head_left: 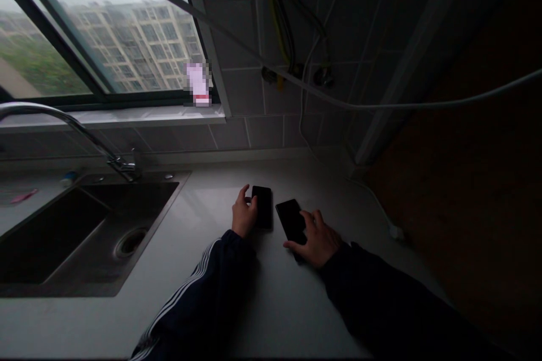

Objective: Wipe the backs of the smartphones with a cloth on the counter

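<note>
Two black phones lie side by side on the pale countertop (271, 304). My left hand (243, 215) rests at the left edge of the left phone (263, 206), its fingers curled round the phone's side. My right hand (317, 238) lies on the lower end of the right phone (290, 219), which is turned slightly askew; the fingers are spread over it and the thumb is at its left edge. Both screens are dark. Both arms wear dark sleeves, the left one with white stripes.
A steel sink (80, 237) with a curved tap (63, 124) is set in the counter at the left. A window (101, 39) sits behind it. A white cable (372, 192) runs along the counter at the right, beside a dark wooden panel (466, 180). Tiled wall at the back.
</note>
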A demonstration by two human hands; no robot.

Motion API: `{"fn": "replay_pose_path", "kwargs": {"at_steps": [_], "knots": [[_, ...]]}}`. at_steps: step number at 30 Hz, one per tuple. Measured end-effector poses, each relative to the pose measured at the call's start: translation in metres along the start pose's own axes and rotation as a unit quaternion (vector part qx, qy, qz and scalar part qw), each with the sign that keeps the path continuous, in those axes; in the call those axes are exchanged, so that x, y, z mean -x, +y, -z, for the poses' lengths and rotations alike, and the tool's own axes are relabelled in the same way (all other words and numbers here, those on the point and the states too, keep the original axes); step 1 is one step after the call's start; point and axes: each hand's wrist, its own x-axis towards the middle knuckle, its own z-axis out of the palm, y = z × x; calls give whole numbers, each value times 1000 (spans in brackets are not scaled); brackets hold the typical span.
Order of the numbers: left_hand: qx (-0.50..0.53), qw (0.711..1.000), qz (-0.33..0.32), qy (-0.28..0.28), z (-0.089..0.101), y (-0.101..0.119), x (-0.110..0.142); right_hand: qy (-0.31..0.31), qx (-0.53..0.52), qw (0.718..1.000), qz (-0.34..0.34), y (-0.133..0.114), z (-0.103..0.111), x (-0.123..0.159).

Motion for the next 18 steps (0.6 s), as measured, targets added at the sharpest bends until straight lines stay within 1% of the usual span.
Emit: {"fn": "replay_pose_path", "kwargs": {"at_steps": [3,7,10,12,15,18], "knots": [[-18,1000,2,0,3,5,2,-24,3,1000,-19,3,2,-3],[-41,999,-2,-6,9,12,7,-19,-45,999,-18,16,-4,-9],[-79,997,1,-11,12,16,10,-7,-96,995,8,26,-10,-13],[-112,994,-7,-14,13,19,12,-3,-134,991,32,31,-12,-15],[-171,984,-27,-32,13,21,15,10,-187,980,65,32,-12,-16],[-216,974,-30,-55,12,23,18,28,-234,968,82,31,-11,-16]]}}
